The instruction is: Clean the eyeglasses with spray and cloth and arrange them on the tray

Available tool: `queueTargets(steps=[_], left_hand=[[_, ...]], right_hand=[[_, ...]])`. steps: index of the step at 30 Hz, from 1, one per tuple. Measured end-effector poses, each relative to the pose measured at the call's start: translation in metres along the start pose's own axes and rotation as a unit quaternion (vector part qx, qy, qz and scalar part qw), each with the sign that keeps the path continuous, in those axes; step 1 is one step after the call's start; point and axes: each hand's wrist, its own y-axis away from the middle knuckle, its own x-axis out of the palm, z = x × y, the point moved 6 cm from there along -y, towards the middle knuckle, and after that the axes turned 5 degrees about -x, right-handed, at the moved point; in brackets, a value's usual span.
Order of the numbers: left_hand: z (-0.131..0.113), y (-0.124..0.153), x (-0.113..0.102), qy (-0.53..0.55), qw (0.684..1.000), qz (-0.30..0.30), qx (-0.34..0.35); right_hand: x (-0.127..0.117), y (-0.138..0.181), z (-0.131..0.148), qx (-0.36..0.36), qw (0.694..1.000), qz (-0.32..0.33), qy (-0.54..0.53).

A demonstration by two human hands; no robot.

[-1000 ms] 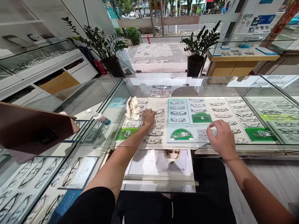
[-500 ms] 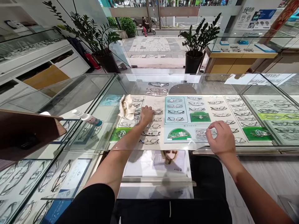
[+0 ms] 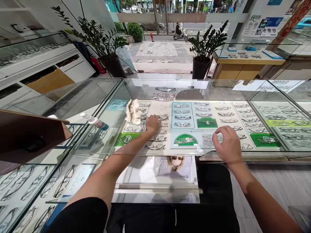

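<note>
Resting on the glass counter of an eyewear showcase: left hand, fingers curled loosely, palm down, empty, above rows of spectacle frames laid out beneath the glass; right hand with thumb and fingers drawn together in a near pinch, whether anything is gripped cannot be told. Crumpled white cloth just beyond and left of the left hand; spray bottle lying farther left; green display stand under the glass between the hands.
</note>
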Motion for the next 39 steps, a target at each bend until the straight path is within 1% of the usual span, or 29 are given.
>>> queueTargets(steps=[2,4,6,8,9,10,11,12,13,14,15,16,17,18,19,20,21,22,23,25,29,31,33,35,36,38,39], left_hand=[[-0.016,0.035,-0.003,0.013,0.999,0.029,0.022],[-0.033,0.079,-0.006,0.026,0.994,0.087,0.055],[-0.049,0.126,-0.016,0.038,0.981,0.169,0.086],[-0.065,0.167,-0.036,0.056,0.954,0.265,0.127],[-0.075,0.184,-0.049,0.074,0.927,0.330,0.160],[-0.085,0.199,-0.062,0.102,0.874,0.431,0.198],[-0.093,0.207,-0.081,0.134,0.829,0.494,0.227],[-0.100,0.203,-0.102,0.163,0.803,0.517,0.247],[-0.104,0.191,-0.123,0.184,0.797,0.512,0.262],[-0.107,0.170,-0.143,0.194,0.810,0.481,0.274],[-0.106,0.142,-0.161,0.199,0.847,0.414,0.267],[-0.101,0.110,-0.177,0.194,0.891,0.329,0.246],[-0.094,0.080,-0.189,0.163,0.931,0.245,0.216],[-0.087,0.051,-0.198,0.113,0.962,0.166,0.185],[-0.081,0.026,-0.204,0.058,0.981,0.095,0.157],[-0.076,0.005,-0.207,0.000,0.991,0.034,0.133],[-0.074,-0.013,-0.207,-0.053,0.991,-0.006,0.119],[-0.073,-0.027,-0.203,-0.092,0.989,-0.029,0.111],[-0.073,-0.038,-0.198,-0.108,0.988,-0.039,0.105],[-0.074,-0.055,-0.187,-0.125,0.986,-0.042,0.103],[-0.076,-0.069,-0.171,-0.137,0.985,-0.030,0.100],[-0.075,-0.069,-0.169,-0.141,0.985,-0.028,0.099],[-0.075,-0.061,-0.172,-0.142,0.984,-0.025,0.103],[-0.076,-0.042,-0.178,-0.142,0.983,-0.020,0.114],[-0.077,-0.028,-0.181,-0.142,0.982,-0.017,0.124],[-0.081,0.007,-0.190,-0.140,0.979,-0.008,0.147],[-0.084,0.028,-0.194,-0.138,0.976,0.007,0.167]], right_hand=[[0.000,0.000,-0.001,0.002,1.000,0.002,-0.001],[0.001,0.000,-0.002,0.008,1.000,0.007,-0.002],[0.004,0.000,-0.003,0.018,1.000,0.019,0.004],[0.007,-0.001,-0.004,0.031,0.998,0.040,0.022],[0.010,-0.002,-0.005,0.040,0.997,0.057,0.037],[0.013,-0.002,-0.005,0.049,0.994,0.080,0.054],[0.017,-0.002,-0.006,0.057,0.990,0.106,0.069],[0.020,-0.003,-0.006,0.064,0.985,0.134,0.083],[0.024,-0.003,-0.007,0.068,0.980,0.160,0.093],[0.027,-0.003,-0.007,0.071,0.976,0.181,0.099],[0.029,-0.003,-0.008,0.073,0.973,0.195,0.102],[0.030,-0.003,-0.009,0.074,0.971,0.203,0.104],[0.031,-0.003,-0.009,0.076,0.970,0.207,0.105],[0.032,-0.004,-0.010,0.077,0.970,0.207,0.104],[0.032,-0.004,-0.011,0.077,0.970,0.206,0.103],[0.032,-0.004,-0.011,0.077,0.971,0.203,0.101],[0.032,-0.004,-0.012,0.076,0.972,0.200,0.098],[0.032,-0.004,-0.012,0.076,0.973,0.197,0.095],[0.032,-0.005,-0.012,0.076,0.974,0.194,0.093],[0.031,-0.005,-0.011,0.076,0.974,0.191,0.091],[0.029,-0.006,-0.010,0.080,0.973,0.198,0.086],[0.028,-0.007,-0.009,0.083,0.972,0.201,0.084],[0.027,-0.008,-0.008,0.086,0.972,0.203,0.081],[0.026,-0.008,-0.007,0.088,0.972,0.204,0.079],[0.026,-0.008,-0.007,0.088,0.971,0.206,0.079],[0.025,-0.008,-0.007,0.089,0.971,0.208,0.078],[0.025,-0.008,-0.007,0.088,0.971,0.207,0.078]])
